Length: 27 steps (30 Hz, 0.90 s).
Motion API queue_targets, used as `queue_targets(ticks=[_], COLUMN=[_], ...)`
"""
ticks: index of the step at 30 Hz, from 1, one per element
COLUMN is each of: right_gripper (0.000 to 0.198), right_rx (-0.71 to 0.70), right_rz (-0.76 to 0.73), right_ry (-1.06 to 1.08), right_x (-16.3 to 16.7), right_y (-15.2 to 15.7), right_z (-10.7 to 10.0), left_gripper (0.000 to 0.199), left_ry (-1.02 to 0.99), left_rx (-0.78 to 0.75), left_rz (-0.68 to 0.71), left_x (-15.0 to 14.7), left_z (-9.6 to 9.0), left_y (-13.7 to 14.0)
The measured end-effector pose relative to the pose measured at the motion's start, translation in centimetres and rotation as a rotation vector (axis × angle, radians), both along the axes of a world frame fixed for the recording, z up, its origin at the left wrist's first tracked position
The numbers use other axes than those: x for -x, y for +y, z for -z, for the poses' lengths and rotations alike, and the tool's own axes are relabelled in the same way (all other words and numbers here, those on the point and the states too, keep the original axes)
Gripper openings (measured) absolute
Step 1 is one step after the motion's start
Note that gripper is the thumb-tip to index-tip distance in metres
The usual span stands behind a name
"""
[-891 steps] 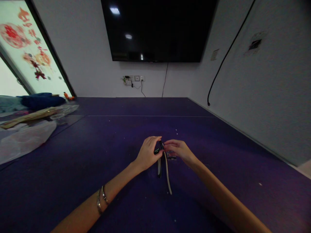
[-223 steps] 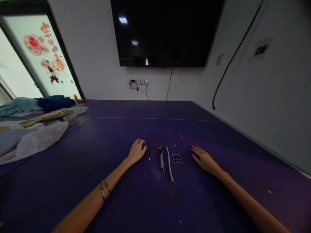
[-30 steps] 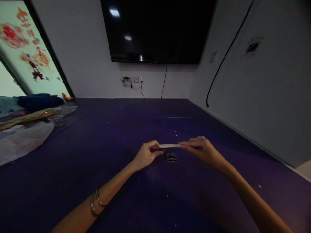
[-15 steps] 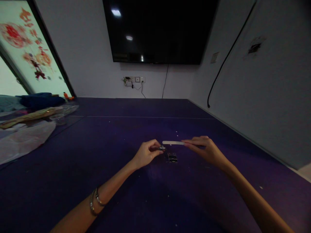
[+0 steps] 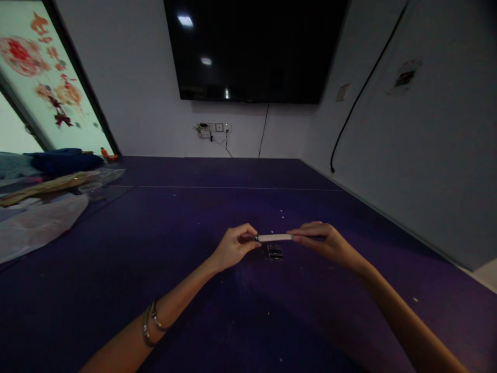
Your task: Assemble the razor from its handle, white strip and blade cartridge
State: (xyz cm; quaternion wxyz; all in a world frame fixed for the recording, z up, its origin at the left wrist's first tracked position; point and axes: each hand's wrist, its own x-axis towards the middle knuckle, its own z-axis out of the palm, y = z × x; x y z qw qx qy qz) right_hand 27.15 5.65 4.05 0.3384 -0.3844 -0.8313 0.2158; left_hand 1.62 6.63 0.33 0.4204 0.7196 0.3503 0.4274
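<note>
My left hand (image 5: 235, 245) pinches a small dark, shiny piece (image 5: 256, 238), mostly hidden by the fingertips; its kind is too small to make out. A pale flat stick (image 5: 275, 238) is gripped at its right end by my right hand (image 5: 322, 241), thumb and fingers closed on it. The stick lies level, its left end against or just in front of the piece at my left fingertips. Just below the stick, a small dark circuit board (image 5: 275, 253) rests on the purple surface (image 5: 233, 321).
Small white flecks dot the surface. At the far left lie plastic sheeting (image 5: 42, 225) and dark blue cloth (image 5: 70, 161). A black television (image 5: 256, 52) hangs on the back wall above sockets (image 5: 219, 127). A black cable (image 5: 361, 93) runs down the right wall.
My right hand has lowered the stick and shifted it slightly left, so its tip now meets or overlaps the piece in my left hand. My left hand stays almost still.
</note>
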Motion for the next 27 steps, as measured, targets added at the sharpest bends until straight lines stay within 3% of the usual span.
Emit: queue_targets(ticks=[4,9,14,19,23,27], right_gripper=[0.027,0.027,0.029,0.028,0.028,0.027], right_rx=[0.007,0.036,0.056,0.073,0.063,0.054], right_rz=[0.073,-0.009,0.064,0.017,0.067,-0.009], right_ry=[0.012,-0.009,0.026,0.019,0.051,0.020], right_x=[-0.23,-0.03,-0.04,0.05,0.08,0.24], right_y=[0.34,0.03,-0.01,-0.03,0.05,-0.05], right_z=[0.40,0.15,0.08,0.04,0.22,0.16], left_gripper=[0.011,0.010,0.011,0.011,0.013,0.010], left_ry=[-0.014,-0.014,-0.008,0.006,-0.016,0.011], left_rx=[0.009,0.003,-0.005,-0.023,0.009,-0.023], left_rz=[0.029,0.000,0.017,-0.002,0.024,-0.006], left_x=[-0.04,-0.07,-0.05,-0.12,-0.22,-0.22], left_z=[-0.11,0.29,0.52,0.22,0.03,0.24], left_y=[-0.11,0.14,0.24,-0.07,-0.25,-0.15])
